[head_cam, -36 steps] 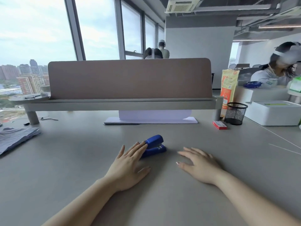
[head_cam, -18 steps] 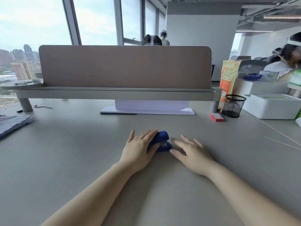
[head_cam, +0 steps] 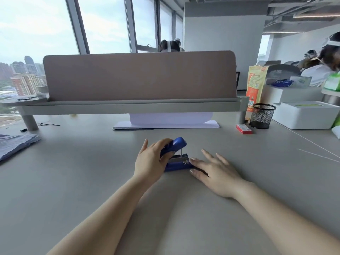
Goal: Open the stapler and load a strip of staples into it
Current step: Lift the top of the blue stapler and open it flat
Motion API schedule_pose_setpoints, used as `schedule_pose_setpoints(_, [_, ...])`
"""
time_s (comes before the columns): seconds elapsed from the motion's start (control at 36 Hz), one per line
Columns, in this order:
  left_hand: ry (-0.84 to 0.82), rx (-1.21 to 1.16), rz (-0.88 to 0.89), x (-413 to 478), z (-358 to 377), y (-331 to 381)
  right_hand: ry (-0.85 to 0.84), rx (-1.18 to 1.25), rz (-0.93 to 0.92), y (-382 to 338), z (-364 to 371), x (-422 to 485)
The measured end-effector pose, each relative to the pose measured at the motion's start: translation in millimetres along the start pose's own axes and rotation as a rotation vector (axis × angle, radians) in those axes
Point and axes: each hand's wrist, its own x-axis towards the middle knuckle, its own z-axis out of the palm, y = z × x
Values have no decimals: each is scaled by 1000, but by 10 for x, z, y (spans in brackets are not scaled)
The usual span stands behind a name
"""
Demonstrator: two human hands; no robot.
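A blue stapler (head_cam: 177,157) lies on the grey desk (head_cam: 92,181) in front of me. Its blue top cover is tilted up and the metal staple channel shows beneath it. My left hand (head_cam: 152,161) grips the lifted cover from the left side. My right hand (head_cam: 215,172) lies flat on the desk with its fingertips against the front end of the stapler's blue base. A small red staple box (head_cam: 244,129) rests farther back on the right, apart from both hands.
A black mesh pen cup (head_cam: 262,116) and a white box (head_cam: 305,115) stand at the back right. A desk divider with a shelf (head_cam: 139,103) runs across the back. Folded blue-grey cloth (head_cam: 16,144) lies at the left edge. Other people sit beyond.
My left hand has closed on the stapler's top cover and raised it, exposing the metal channel. My right hand moved in until its fingertips touch the base.
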Motion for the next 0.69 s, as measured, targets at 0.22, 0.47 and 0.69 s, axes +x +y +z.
schedule_pose_setpoints(0.22, [-9,-74,49,13,-262,-151,19,-92,-74,-61,-44,-30])
schedule_pose_setpoints(0.47, [-71,-288,-54,-3,-586,-329,-23,-134,-136,-112,-60,-26])
schedule_pose_setpoints(0.69, [-22,-492,-186,-103,-799,-684,-51,-73,-101,-150,-98,-66])
